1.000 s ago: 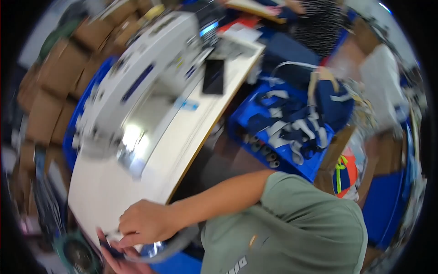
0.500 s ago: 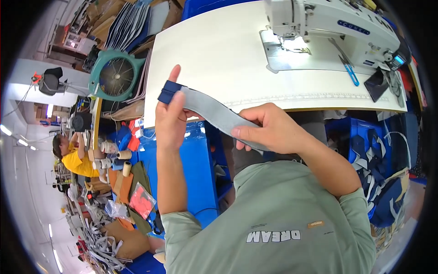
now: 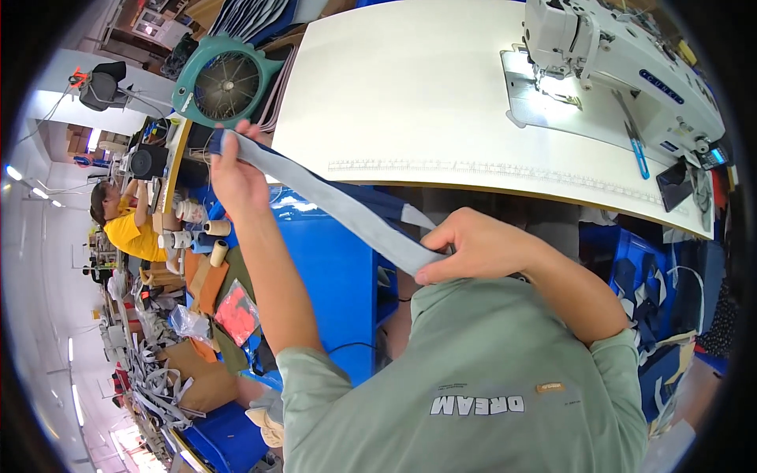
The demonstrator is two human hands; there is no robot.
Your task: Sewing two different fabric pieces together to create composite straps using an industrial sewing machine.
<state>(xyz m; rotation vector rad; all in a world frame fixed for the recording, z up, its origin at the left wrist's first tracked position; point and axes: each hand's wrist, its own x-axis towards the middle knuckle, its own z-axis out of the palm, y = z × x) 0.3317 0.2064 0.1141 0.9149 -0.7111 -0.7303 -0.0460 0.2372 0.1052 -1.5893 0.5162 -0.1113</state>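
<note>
Mid-frame, I see the right hand [image 3: 482, 248] with thumb and fingers clamped on the strip [image 3: 330, 199]; upper left, the left hand [image 3: 240, 183] pinches its other end. It's stretched longer than half a second ago: better spread, I judge.

My grey-and-navy fabric strip [image 3: 331, 199], my sage-green T-shirt [image 3: 465, 355] with white lettering [image 3: 478, 405], white sewing machine [image 3: 631, 71], teal-green fan [image 3: 226, 85], white tabletop [image 3: 394, 87], dark ruler markings [image 3: 473, 168]
</note>
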